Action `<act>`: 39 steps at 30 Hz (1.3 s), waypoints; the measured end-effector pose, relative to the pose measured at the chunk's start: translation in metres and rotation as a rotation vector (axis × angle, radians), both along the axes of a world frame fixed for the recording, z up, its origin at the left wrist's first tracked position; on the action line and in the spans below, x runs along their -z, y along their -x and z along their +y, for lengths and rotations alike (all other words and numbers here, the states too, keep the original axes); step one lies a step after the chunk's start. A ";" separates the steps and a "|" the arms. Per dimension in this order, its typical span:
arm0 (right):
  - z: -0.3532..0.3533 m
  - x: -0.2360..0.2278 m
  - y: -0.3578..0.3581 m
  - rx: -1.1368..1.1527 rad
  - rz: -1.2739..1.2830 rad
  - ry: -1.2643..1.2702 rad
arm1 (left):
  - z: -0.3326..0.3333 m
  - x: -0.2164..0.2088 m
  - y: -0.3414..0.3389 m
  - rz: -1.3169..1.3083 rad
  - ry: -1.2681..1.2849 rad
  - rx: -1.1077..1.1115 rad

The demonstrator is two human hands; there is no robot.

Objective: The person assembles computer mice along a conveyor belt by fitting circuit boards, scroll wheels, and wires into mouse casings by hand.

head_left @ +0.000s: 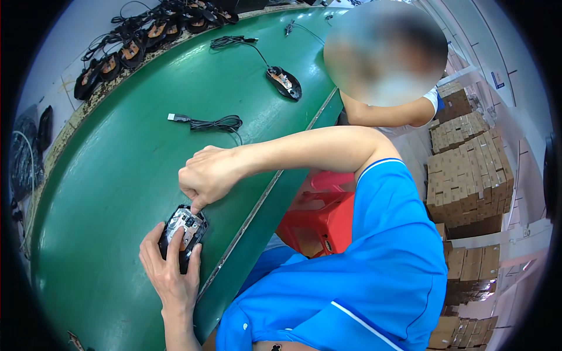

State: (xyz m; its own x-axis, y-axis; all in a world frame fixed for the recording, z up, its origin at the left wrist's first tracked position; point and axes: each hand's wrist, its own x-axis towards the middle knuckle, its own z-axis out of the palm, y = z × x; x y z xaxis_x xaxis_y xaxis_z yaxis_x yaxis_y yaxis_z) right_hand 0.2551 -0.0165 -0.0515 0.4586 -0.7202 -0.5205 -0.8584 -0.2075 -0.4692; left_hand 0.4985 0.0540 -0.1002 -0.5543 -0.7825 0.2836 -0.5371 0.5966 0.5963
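An opened black computer mouse (188, 225) lies on the green tabletop, its cover off and circuit board showing. My left hand (170, 263) grips it by the sides, with one finger resting over the board. My right hand (211, 175) reaches in from above with curled fingers, its fingertips pressed at the front end of the mouse. Whatever those fingertips pinch is hidden. Past my right forearm lies a bundled black USB cable (216, 123); its far stretch disappears behind the arm, so where it joins cannot be seen.
Another opened mouse (284, 83) with its coiled cable lies farther along the green table (99, 234). Several opened mice (132, 52) line the ledge at the upper left. A co-worker's arm (386, 114) is at the upper right, near a red stool (322, 222) and stacked cartons (468, 175).
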 end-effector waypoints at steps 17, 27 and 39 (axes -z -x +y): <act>0.005 0.001 0.000 -0.086 0.026 -0.029 | 0.002 0.005 -0.005 -0.017 -0.016 0.007; 0.022 0.049 0.010 -0.305 -0.305 0.669 | 0.000 0.008 -0.007 -0.007 -0.085 -0.004; 0.007 0.022 0.001 -0.054 -0.133 -0.005 | -0.003 0.008 -0.012 0.003 -0.113 -0.008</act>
State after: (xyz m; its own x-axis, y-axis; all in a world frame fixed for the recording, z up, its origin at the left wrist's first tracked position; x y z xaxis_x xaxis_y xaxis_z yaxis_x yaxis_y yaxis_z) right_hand 0.2542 -0.0090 -0.0739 0.5615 -0.6906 -0.4559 -0.7763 -0.2489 -0.5791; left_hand 0.5103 0.0514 -0.1084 -0.5471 -0.8140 0.1952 -0.5394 0.5212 0.6614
